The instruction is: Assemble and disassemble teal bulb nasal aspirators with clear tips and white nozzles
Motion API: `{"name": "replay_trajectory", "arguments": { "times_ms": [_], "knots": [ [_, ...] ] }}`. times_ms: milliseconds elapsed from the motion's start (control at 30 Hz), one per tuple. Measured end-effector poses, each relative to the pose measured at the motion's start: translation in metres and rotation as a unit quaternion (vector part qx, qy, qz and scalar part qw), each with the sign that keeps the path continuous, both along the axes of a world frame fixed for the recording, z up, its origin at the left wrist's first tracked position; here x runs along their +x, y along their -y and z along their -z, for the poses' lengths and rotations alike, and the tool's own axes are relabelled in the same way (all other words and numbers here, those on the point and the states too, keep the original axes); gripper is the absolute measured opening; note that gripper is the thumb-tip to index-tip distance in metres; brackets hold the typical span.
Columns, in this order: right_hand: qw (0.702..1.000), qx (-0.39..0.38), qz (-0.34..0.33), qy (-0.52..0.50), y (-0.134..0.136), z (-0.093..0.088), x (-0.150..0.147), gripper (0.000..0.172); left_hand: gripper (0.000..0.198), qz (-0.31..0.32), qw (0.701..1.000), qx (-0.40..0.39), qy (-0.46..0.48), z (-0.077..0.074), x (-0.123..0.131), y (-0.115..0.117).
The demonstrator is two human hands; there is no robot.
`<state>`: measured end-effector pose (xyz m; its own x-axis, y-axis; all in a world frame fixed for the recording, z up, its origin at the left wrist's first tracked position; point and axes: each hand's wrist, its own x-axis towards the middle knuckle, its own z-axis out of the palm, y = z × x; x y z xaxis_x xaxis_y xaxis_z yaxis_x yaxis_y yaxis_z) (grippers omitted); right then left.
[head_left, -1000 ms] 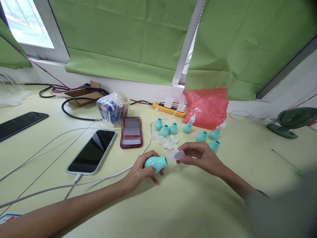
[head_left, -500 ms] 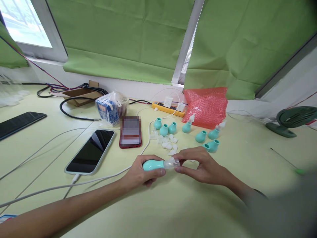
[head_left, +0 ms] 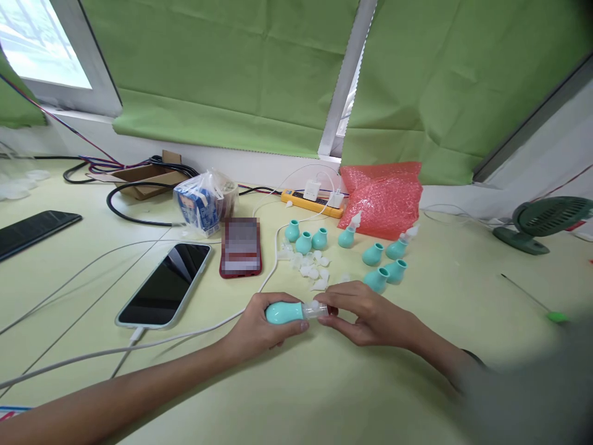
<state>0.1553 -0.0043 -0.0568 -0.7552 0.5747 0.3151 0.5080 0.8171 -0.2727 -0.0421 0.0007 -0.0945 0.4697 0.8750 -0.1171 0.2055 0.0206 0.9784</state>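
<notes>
My left hand (head_left: 266,330) is wrapped round a teal squeeze bulb (head_left: 283,313), which lies sideways with its neck to the right. A clear plastic nozzle piece (head_left: 315,309) sits at the bulb's neck. The thumb and fingers of my right hand (head_left: 365,315) pinch its far end. Whether the piece is fully seated in the neck I cannot tell. Beyond the hands, several loose teal bulbs (head_left: 319,238) stand or lie on the table. Two other bulbs carry whitish tips, one being the tipped bulb (head_left: 347,237). Small translucent white parts (head_left: 309,267) are scattered between.
Left of my hands lie a phone on a cable (head_left: 164,284) and a red-cased phone (head_left: 241,247). A white cord (head_left: 185,337) crosses the table. Further back are a bagged blue box (head_left: 199,207), a yellow power strip (head_left: 306,203), and red bubble wrap (head_left: 380,198). A green fan (head_left: 532,222) stands right.
The clear piece now shows less of its length between bulb and right fingers. My right hand has shifted slightly left and down, uncovering one bulb more. The whole view has drifted slightly.
</notes>
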Motion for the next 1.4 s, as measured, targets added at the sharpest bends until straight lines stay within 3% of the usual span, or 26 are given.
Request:
{"name": "replay_trajectory", "arguments": {
  "times_ms": [200, 367, 567, 667, 867, 1133, 1267, 1400],
  "knots": [
    [0.997, -0.064, 0.037, 0.037, 0.001, 0.000, -0.006, 0.018, 0.030, -0.017, 0.990, 0.128, -0.052, 0.000, -0.001, 0.000],
    [0.981, -0.177, 0.075, -0.040, 0.000, 0.004, -0.008, 0.020, 0.024, -0.009, 0.980, 0.180, -0.085, 0.002, -0.004, -0.001],
    [0.896, -0.422, 0.058, -0.129, -0.006, 0.012, -0.005, 0.027, 0.023, 0.002, 0.971, 0.210, -0.110, 0.000, -0.004, 0.001],
    [0.860, -0.480, 0.071, -0.159, -0.009, 0.016, -0.005, 0.028, 0.022, 0.001, 0.964, 0.239, -0.116, 0.000, -0.004, 0.000],
    [0.818, -0.548, 0.072, -0.162, -0.012, 0.017, -0.005, 0.029, 0.021, 0.009, 0.952, 0.273, -0.140, 0.004, -0.005, 0.001],
    [0.811, -0.556, 0.089, -0.159, -0.012, 0.018, -0.010, 0.033, 0.023, 0.015, 0.943, 0.298, -0.150, 0.002, -0.004, 0.002],
    [0.861, -0.469, 0.132, -0.146, -0.009, 0.008, -0.013, 0.036, 0.023, -0.015, 0.959, 0.255, -0.125, -0.003, -0.003, 0.003],
    [0.938, -0.267, 0.195, -0.099, -0.013, -0.007, -0.005, 0.032, 0.024, -0.061, 0.968, 0.220, -0.105, -0.004, -0.004, 0.002]
  ]
}}
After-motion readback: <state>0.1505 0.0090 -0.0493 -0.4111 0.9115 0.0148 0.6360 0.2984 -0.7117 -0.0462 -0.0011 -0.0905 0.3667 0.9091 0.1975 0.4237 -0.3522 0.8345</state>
